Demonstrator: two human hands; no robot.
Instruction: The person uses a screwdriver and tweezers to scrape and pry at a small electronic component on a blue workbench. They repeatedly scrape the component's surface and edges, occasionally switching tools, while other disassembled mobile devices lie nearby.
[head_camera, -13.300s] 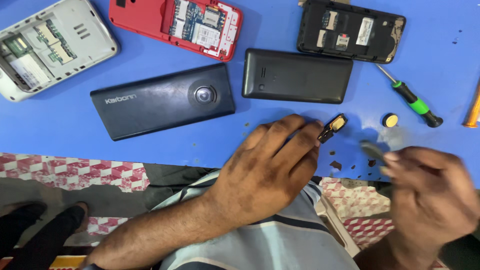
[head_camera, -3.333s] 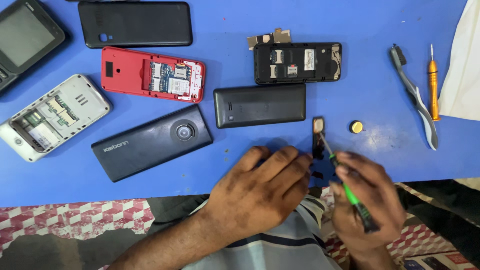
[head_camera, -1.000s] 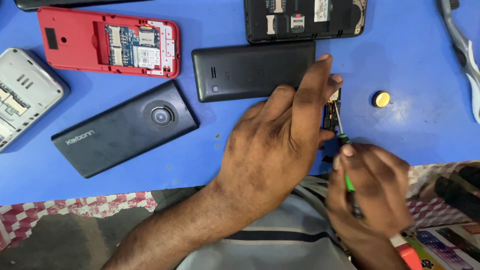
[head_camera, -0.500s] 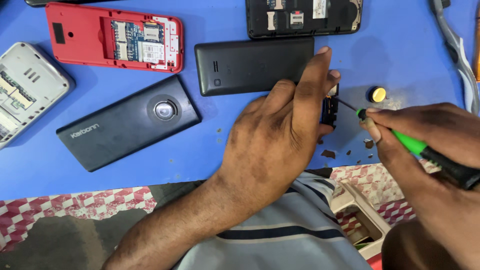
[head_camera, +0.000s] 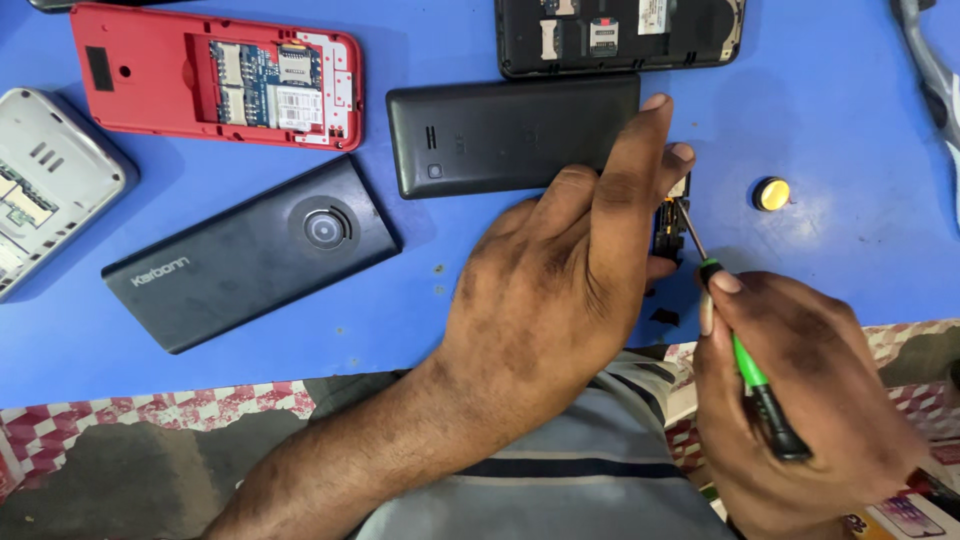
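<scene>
The left hand (head_camera: 560, 290) lies flat over a small dark phone part (head_camera: 667, 225) on the blue table (head_camera: 830, 270), pinning it with stretched fingers. The right hand (head_camera: 800, 390) is closed around a thin green and black screwdriver (head_camera: 745, 365), and its metal tip touches the part. To do this well, I think the tip should sit straight in the screw, the push should be soft, and the left fingers should keep the part from sliding. A small round yellow button piece (head_camera: 771, 193) lies near. A flat black phone back cover (head_camera: 510, 135) sits just above the fingers. The part is mostly hidden, so I cannot see any screw
</scene>
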